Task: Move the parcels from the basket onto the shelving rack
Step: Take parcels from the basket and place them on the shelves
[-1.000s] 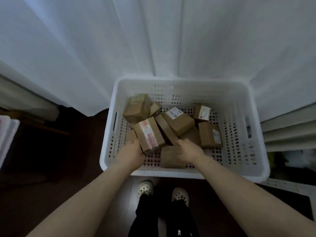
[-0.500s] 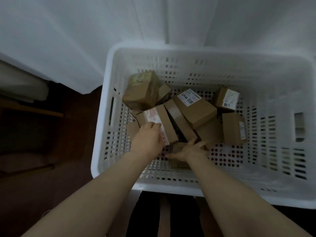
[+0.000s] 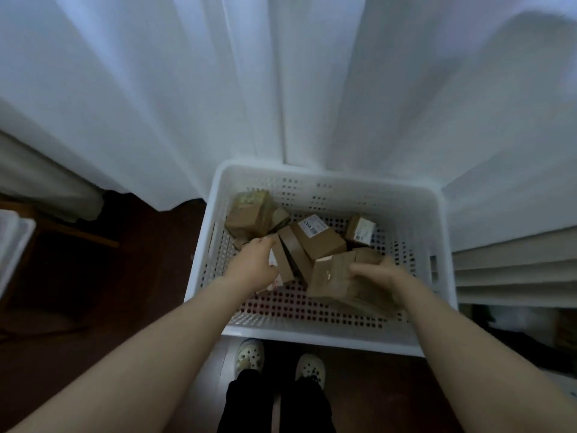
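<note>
A white perforated basket [image 3: 437,310] stands on the floor against a white curtain and holds several brown cardboard parcels. My left hand [image 3: 254,265] is closed around a taped parcel [image 3: 284,265] with a red-printed label near the basket's left side. My right hand [image 3: 379,276] grips a flat brown parcel [image 3: 332,278], tilted and raised off the basket floor at the front right. A labelled parcel [image 3: 318,237] lies in the middle, a small one [image 3: 360,229] to its right, a larger one [image 3: 248,214] at the back left. No shelving rack is clearly seen.
White curtain [image 3: 281,89] hangs behind the basket. Pale horizontal slats or shelves [image 3: 515,264] show at the right. Dark floor [image 3: 93,292] lies to the left, with a pale object's edge [image 3: 12,242] at far left. My feet in light shoes [image 3: 249,357] stand before the basket.
My head has risen, so the basket looks smaller. My right hand took hold of the flat parcel and raised it. My left hand stays on the taped parcel.
</note>
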`<state>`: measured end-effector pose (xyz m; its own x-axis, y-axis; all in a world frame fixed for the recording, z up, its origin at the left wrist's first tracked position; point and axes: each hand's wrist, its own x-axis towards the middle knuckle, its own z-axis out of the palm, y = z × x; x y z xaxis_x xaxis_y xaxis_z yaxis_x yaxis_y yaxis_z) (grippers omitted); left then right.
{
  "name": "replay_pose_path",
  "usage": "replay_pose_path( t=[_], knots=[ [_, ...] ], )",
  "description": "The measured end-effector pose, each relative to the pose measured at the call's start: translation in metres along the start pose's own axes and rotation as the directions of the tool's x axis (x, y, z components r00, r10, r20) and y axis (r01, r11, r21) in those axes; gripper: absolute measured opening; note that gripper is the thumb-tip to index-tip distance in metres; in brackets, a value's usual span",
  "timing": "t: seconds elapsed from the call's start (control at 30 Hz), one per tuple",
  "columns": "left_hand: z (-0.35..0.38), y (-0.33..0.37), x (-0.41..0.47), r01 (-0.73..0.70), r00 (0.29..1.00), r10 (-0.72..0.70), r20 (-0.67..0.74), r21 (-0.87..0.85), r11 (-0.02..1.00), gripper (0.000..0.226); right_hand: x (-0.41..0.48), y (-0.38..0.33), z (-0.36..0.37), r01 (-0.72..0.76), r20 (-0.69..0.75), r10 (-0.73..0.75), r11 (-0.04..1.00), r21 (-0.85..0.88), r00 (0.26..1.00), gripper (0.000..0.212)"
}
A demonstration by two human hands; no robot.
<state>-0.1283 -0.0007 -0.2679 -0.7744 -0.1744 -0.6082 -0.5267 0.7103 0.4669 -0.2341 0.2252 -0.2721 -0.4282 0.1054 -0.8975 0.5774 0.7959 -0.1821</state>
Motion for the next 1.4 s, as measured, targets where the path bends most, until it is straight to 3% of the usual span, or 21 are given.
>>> replay_pose_path(
  t=[0.13, 0.17, 0.3, 0.37, 0.47, 0.53, 0.6, 0.67, 0.77, 0.93, 1.0, 1.1, 1.17, 1.27, 1.33, 1.4],
  knots=[
    [-0.044, 0.048, -0.045, -0.007, 1.000, 0.005, -0.011, -0.221, 0.975, 0.075, -0.087, 0.008, -0.060, -0.029, 0.146, -0.050, 0.870, 0.492, 0.988, 0.060],
    [-0.052, 0.057, -0.056, -0.005, 1.000, -0.003, -0.026, -0.292, 0.956, 0.078, -0.105, 0.010, -0.070, -0.018, 0.170, -0.095, 0.826, 0.564, 0.981, 0.058],
    [-0.081, 0.087, -0.090, -0.049, 0.995, -0.011, -0.102, -0.565, 0.823, 0.080, -0.153, 0.014, -0.080, -0.010, 0.254, -0.284, 0.649, 0.761, 0.925, 0.081],
    [-0.093, 0.101, -0.106, -0.103, 0.991, 0.015, -0.135, -0.673, 0.733, 0.066, -0.174, 0.012, -0.079, -0.009, 0.272, -0.353, 0.597, 0.803, 0.895, 0.085],
    [-0.107, 0.110, -0.122, -0.172, 0.975, 0.018, -0.223, -0.694, 0.699, 0.049, -0.195, 0.011, -0.077, 0.044, 0.250, -0.440, 0.556, 0.830, 0.862, 0.080],
    [-0.117, 0.109, -0.128, -0.158, 0.979, 0.000, -0.205, -0.756, 0.636, 0.039, -0.205, 0.013, -0.080, 0.142, 0.198, -0.514, 0.548, 0.824, 0.835, 0.071],
    [-0.127, 0.108, -0.135, -0.113, 0.991, 0.000, -0.134, -0.837, 0.535, 0.031, -0.215, 0.016, -0.084, 0.259, 0.139, -0.580, 0.548, 0.795, 0.802, 0.076],
    [-0.136, 0.107, -0.141, -0.054, 0.998, 0.007, -0.058, -0.886, 0.461, 0.046, -0.225, 0.018, -0.087, 0.335, 0.104, -0.620, 0.548, 0.767, 0.777, 0.077],
    [-0.148, 0.112, -0.147, -0.004, 0.999, 0.050, 0.021, -0.891, 0.453, 0.070, -0.230, 0.017, -0.091, 0.402, 0.052, -0.680, 0.492, 0.772, 0.731, 0.075],
    [-0.161, 0.123, -0.159, -0.019, 0.990, 0.135, 0.046, -0.895, 0.446, 0.066, -0.219, 0.013, -0.099, 0.512, -0.013, -0.784, 0.392, 0.764, 0.621, 0.098],
    [-0.167, 0.122, -0.161, -0.032, 0.978, 0.197, 0.076, -0.869, 0.494, 0.071, -0.218, 0.010, -0.101, 0.515, -0.012, -0.811, 0.360, 0.778, 0.585, 0.086],
    [-0.169, 0.124, -0.165, -0.110, 0.961, 0.269, 0.071, -0.791, 0.602, 0.076, -0.216, 0.008, -0.101, 0.528, -0.061, -0.771, 0.374, 0.762, 0.634, 0.053],
    [-0.170, 0.127, -0.165, -0.152, 0.956, 0.290, 0.044, -0.773, 0.616, 0.098, -0.215, 0.008, -0.101, 0.499, -0.103, -0.694, 0.399, 0.769, 0.713, 0.044],
    [-0.173, 0.132, -0.164, -0.206, 0.946, 0.324, 0.008, -0.756, 0.621, 0.121, -0.223, 0.012, -0.102, 0.468, -0.117, -0.646, 0.405, 0.785, 0.755, 0.029],
    [-0.174, 0.134, -0.166, -0.227, 0.941, 0.338, 0.008, -0.726, 0.649, 0.113, -0.224, 0.012, -0.103, 0.418, -0.091, -0.614, 0.415, 0.808, 0.784, 0.041],
    [-0.172, 0.135, -0.168, -0.230, 0.940, 0.340, 0.005, -0.727, 0.647, 0.091, -0.228, 0.010, -0.101, 0.388, -0.101, -0.585, 0.389, 0.835, 0.805, 0.040]
  ],
)
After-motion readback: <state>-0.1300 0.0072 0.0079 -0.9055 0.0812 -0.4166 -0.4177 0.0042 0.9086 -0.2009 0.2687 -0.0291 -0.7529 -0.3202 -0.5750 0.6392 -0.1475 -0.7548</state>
